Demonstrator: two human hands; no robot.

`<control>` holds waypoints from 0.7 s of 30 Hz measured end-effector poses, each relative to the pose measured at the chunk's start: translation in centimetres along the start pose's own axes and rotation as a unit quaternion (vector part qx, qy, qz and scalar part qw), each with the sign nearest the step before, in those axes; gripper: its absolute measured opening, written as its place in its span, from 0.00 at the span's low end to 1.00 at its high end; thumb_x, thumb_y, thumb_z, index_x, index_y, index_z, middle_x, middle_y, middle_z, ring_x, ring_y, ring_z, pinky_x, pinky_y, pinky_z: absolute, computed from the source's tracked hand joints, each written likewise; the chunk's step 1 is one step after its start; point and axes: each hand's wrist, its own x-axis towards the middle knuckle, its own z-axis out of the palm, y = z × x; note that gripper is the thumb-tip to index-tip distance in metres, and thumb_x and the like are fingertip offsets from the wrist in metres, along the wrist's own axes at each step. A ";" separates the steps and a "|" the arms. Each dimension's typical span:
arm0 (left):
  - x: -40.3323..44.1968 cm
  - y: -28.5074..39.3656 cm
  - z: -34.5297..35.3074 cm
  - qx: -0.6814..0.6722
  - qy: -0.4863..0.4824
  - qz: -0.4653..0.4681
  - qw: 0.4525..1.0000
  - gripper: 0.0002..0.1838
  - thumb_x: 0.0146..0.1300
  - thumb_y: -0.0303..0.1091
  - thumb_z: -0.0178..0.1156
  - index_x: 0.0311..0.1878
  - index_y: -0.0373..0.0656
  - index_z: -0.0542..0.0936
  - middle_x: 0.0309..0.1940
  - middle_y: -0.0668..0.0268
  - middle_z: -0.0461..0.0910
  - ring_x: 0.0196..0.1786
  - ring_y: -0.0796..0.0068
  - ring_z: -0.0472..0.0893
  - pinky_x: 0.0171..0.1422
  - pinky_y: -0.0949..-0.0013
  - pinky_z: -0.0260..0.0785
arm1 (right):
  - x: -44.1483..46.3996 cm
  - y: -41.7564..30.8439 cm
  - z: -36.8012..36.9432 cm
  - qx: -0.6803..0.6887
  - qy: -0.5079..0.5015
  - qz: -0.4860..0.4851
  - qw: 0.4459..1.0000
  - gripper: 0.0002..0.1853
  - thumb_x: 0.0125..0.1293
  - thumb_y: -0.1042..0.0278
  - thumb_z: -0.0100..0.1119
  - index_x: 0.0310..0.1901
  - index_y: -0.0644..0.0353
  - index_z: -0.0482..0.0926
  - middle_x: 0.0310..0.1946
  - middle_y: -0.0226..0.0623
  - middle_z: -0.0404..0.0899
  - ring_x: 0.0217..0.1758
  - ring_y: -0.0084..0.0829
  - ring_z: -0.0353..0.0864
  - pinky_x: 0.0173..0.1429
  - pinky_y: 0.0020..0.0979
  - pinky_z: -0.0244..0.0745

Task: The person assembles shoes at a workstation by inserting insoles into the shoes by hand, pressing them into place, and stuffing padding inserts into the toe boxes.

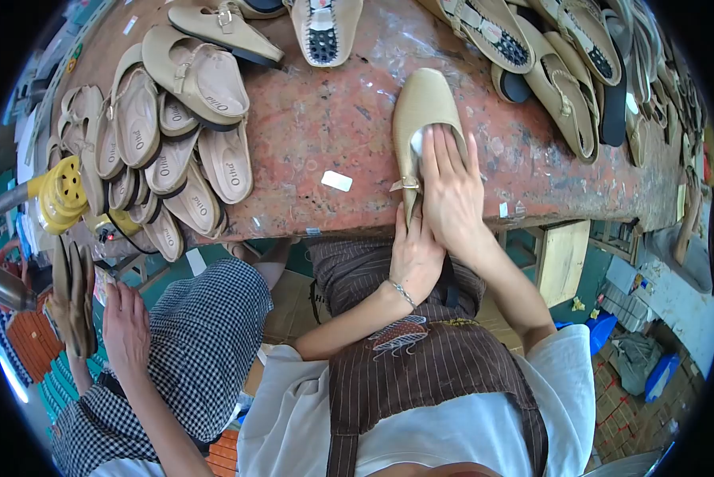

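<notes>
A beige shoe (pixel 425 97) lies toe-away at the table's front edge, with a small buckled strap on its left side. My left hand (pixel 417 258), a chain bracelet at its wrist, grips the shoe's heel end, fingers pointing forward. Reaching into the shoe's opening, my right hand (pixel 454 187) lies flat with fingers stretched out and thumb apart. A bit of white (pixel 417 143) shows beside its fingertips inside the shoe; what it is I cannot tell. A white label (pixel 337 181) lies left of the shoe.
Stacked beige shoes (pixel 206 87) fill the table's left side; more shoes (pixel 568 95) crowd the right. A yellow lamp-like fixture (pixel 61 195) stands far left. Beside me on the left, a co-worker's hand (pixel 125 326) is near shoe pieces (pixel 72 298). The worn red table (pixel 309 143) ends before my apron.
</notes>
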 end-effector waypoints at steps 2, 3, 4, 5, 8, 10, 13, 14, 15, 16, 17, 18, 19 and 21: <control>0.5 0.0 0.1 0.001 0.001 -0.011 1.000 0.24 0.65 0.35 0.51 0.60 0.30 0.76 0.63 0.44 0.72 0.73 0.47 0.65 0.78 0.40 0.52 | 5.0 0.4 -2.6 0.018 -0.176 0.048 0.983 0.27 0.63 0.72 0.49 0.63 0.78 0.69 0.60 0.60 0.75 0.68 0.46 0.74 0.82 0.52 0.45; 0.4 0.1 0.2 0.000 -0.001 -0.009 1.000 0.24 0.65 0.35 0.51 0.60 0.30 0.76 0.63 0.44 0.72 0.73 0.47 0.65 0.78 0.40 0.52 | 6.2 0.4 -3.6 0.039 -0.345 0.088 0.933 0.28 0.62 0.72 0.49 0.63 0.79 0.69 0.61 0.61 0.74 0.69 0.46 0.74 0.82 0.52 0.45; 0.5 0.0 0.2 -0.002 0.015 -0.007 1.000 0.23 0.66 0.36 0.51 0.59 0.30 0.77 0.63 0.45 0.73 0.73 0.48 0.65 0.78 0.40 0.52 | 6.2 0.3 -3.6 0.045 -0.331 0.090 0.938 0.29 0.61 0.73 0.50 0.64 0.79 0.69 0.63 0.62 0.74 0.71 0.45 0.73 0.82 0.52 0.46; 0.5 -0.2 0.2 -0.002 0.032 -0.005 0.999 0.23 0.66 0.36 0.51 0.59 0.31 0.77 0.63 0.46 0.73 0.73 0.49 0.66 0.78 0.40 0.52 | 5.0 0.2 -3.1 0.045 -0.330 0.088 0.939 0.29 0.61 0.73 0.50 0.64 0.79 0.69 0.63 0.62 0.74 0.71 0.45 0.73 0.82 0.52 0.46; 0.1 -0.4 0.7 -0.007 0.030 0.013 0.999 0.27 0.65 0.36 0.54 0.64 0.31 0.75 0.63 0.47 0.73 0.72 0.48 0.66 0.78 0.39 0.51 | -1.6 -0.9 -1.2 0.070 -0.039 -0.037 0.996 0.31 0.60 0.72 0.51 0.67 0.76 0.68 0.62 0.59 0.75 0.73 0.44 0.71 0.82 0.53 0.45; 0.2 -0.2 0.6 0.014 0.010 0.006 1.000 0.27 0.66 0.37 0.53 0.65 0.33 0.75 0.66 0.47 0.71 0.74 0.48 0.65 0.78 0.38 0.52 | -1.4 -0.4 -0.9 0.094 -0.043 -0.022 0.994 0.30 0.60 0.72 0.51 0.66 0.73 0.69 0.61 0.55 0.77 0.70 0.45 0.73 0.82 0.52 0.45; 0.3 0.0 0.2 -0.005 -0.008 -0.005 1.000 0.25 0.64 0.36 0.53 0.62 0.33 0.77 0.65 0.46 0.71 0.73 0.46 0.64 0.78 0.39 0.52 | 3.3 0.2 -2.4 0.063 -0.140 0.017 0.988 0.28 0.58 0.72 0.54 0.62 0.72 0.72 0.59 0.54 0.77 0.69 0.45 0.73 0.82 0.53 0.43; 0.2 -0.3 0.3 -0.024 -0.021 -0.002 0.999 0.25 0.64 0.36 0.53 0.61 0.32 0.77 0.65 0.45 0.71 0.73 0.45 0.64 0.78 0.39 0.52 | 4.5 0.3 -2.7 0.061 -0.233 0.038 0.970 0.26 0.56 0.72 0.57 0.59 0.71 0.74 0.58 0.53 0.77 0.69 0.46 0.73 0.82 0.55 0.42; 0.1 -0.7 0.3 -0.041 -0.032 0.004 0.999 0.25 0.63 0.35 0.53 0.61 0.31 0.77 0.65 0.45 0.71 0.73 0.43 0.63 0.78 0.39 0.51 | 2.9 -0.1 -1.3 0.042 -0.093 -0.001 0.995 0.21 0.57 0.69 0.57 0.52 0.68 0.77 0.52 0.49 0.78 0.65 0.44 0.75 0.82 0.54 0.40; -0.3 -1.0 0.7 -0.048 0.029 0.038 0.998 0.25 0.64 0.35 0.52 0.61 0.29 0.76 0.63 0.44 0.72 0.73 0.43 0.63 0.79 0.39 0.50 | 1.5 -0.9 -0.1 0.006 -0.027 -0.008 1.000 0.19 0.59 0.68 0.56 0.51 0.66 0.77 0.50 0.47 0.78 0.63 0.41 0.75 0.83 0.54 0.39; -0.1 -0.9 1.1 -0.069 0.066 0.026 0.995 0.26 0.64 0.35 0.52 0.61 0.28 0.74 0.62 0.43 0.72 0.72 0.43 0.64 0.80 0.40 0.49 | 1.2 -1.1 0.8 -0.040 0.044 -0.014 0.998 0.17 0.61 0.66 0.55 0.50 0.64 0.78 0.49 0.44 0.79 0.62 0.38 0.76 0.83 0.54 0.39; 0.5 -0.7 0.5 -0.045 0.065 0.020 0.997 0.25 0.65 0.35 0.52 0.62 0.29 0.74 0.62 0.43 0.72 0.72 0.44 0.64 0.80 0.41 0.50 | 1.8 -0.7 1.3 -0.057 0.037 -0.015 0.998 0.15 0.61 0.67 0.55 0.48 0.64 0.79 0.47 0.43 0.79 0.61 0.37 0.77 0.83 0.54 0.38; 0.6 -0.5 0.4 -0.025 0.058 0.014 0.998 0.25 0.66 0.36 0.52 0.62 0.29 0.74 0.62 0.43 0.72 0.72 0.45 0.65 0.79 0.42 0.51 | 2.9 -0.3 0.8 -0.073 0.023 -0.012 0.997 0.14 0.61 0.67 0.54 0.45 0.63 0.80 0.45 0.42 0.80 0.59 0.37 0.78 0.83 0.55 0.37; 0.6 -0.1 0.0 0.001 -0.021 -0.018 1.000 0.24 0.67 0.36 0.52 0.62 0.30 0.73 0.62 0.44 0.72 0.71 0.47 0.66 0.77 0.44 0.54 | 4.7 0.7 0.1 -0.009 -0.206 0.004 0.978 0.11 0.63 0.67 0.52 0.39 0.61 0.83 0.35 0.41 0.83 0.49 0.37 0.83 0.84 0.56 0.33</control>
